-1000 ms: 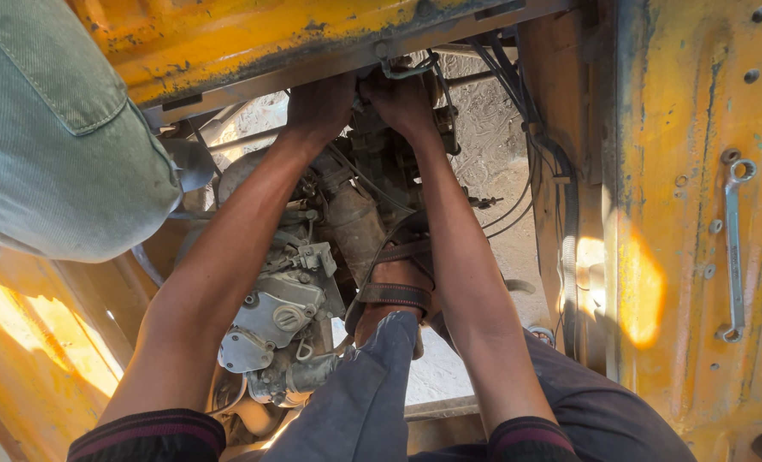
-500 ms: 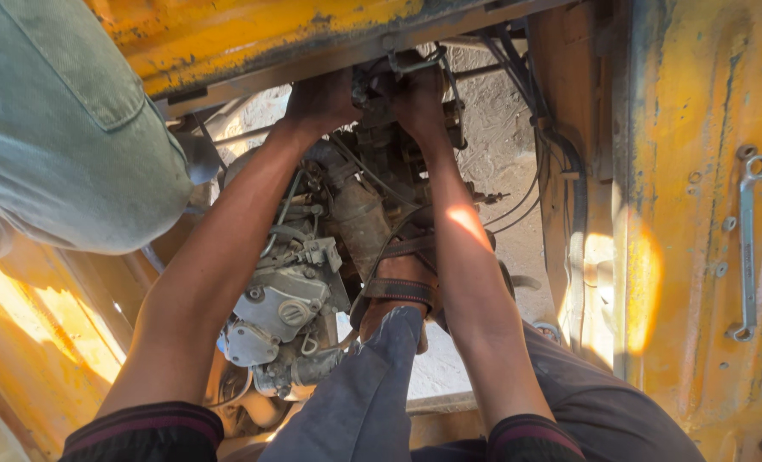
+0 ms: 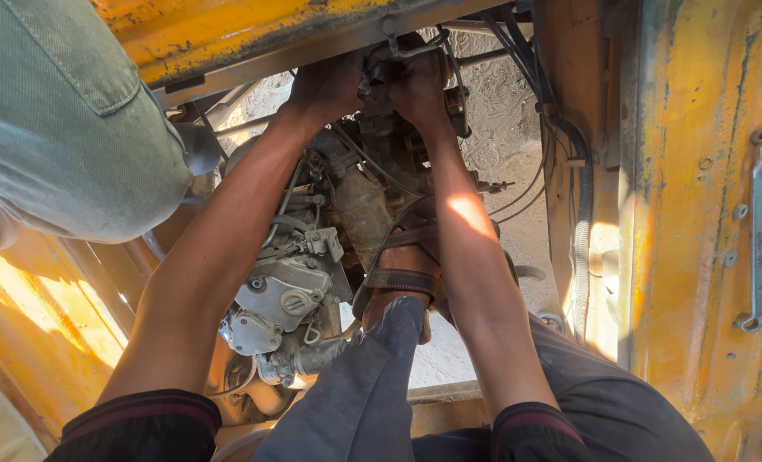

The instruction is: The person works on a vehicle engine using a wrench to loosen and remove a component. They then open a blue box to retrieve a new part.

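Both my arms reach down into an open bay of a yellow vehicle frame. My left hand (image 3: 325, 85) and my right hand (image 3: 417, 90) close on the far top end of a greasy engine (image 3: 313, 282), just under a yellow cross beam (image 3: 253, 38). A bent metal pipe (image 3: 415, 47) runs over that spot. What sits inside my fingers is hidden. My sandalled foot (image 3: 402, 274) rests on the engine between my forearms.
Another person's grey-green trouser leg (image 3: 64, 120) fills the upper left. A long ring spanner (image 3: 759, 235) lies on the yellow panel at the right. Black cables (image 3: 582, 214) hang down the right side of the bay. Sandy ground shows below.
The view has shifted slightly, so the hands sit a little higher and closer to the beam. Both hands stay on the same part of the engine.
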